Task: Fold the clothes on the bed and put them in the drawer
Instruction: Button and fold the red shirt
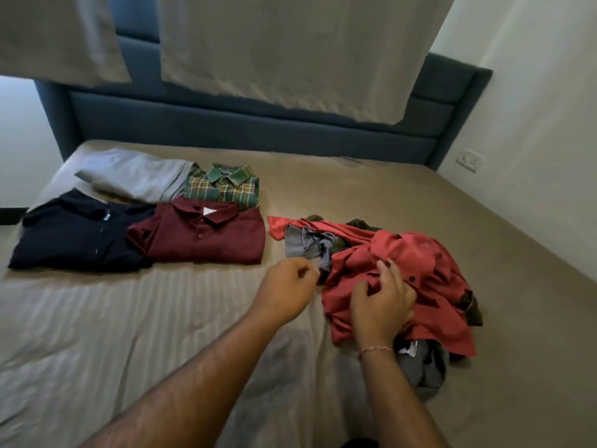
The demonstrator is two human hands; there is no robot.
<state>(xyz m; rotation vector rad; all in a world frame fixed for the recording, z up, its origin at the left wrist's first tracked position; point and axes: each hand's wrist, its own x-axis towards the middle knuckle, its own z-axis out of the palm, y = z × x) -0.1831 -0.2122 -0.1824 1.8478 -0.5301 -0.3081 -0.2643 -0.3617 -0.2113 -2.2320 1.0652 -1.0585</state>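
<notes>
On the bed (pixel 161 318), the left hand (pixel 284 289) pinches grey cloth (pixel 307 245) while the right hand (pixel 381 302) grips a red shirt (pixel 420 273); the tangled pile could drag together.

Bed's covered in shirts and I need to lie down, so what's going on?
A person is sorting laundry. Navy, maroon and green plaid shirts and grey trousers lie folded. The right hand grips a crumpled red shirt; the left hand pinches a grey garment.
</notes>
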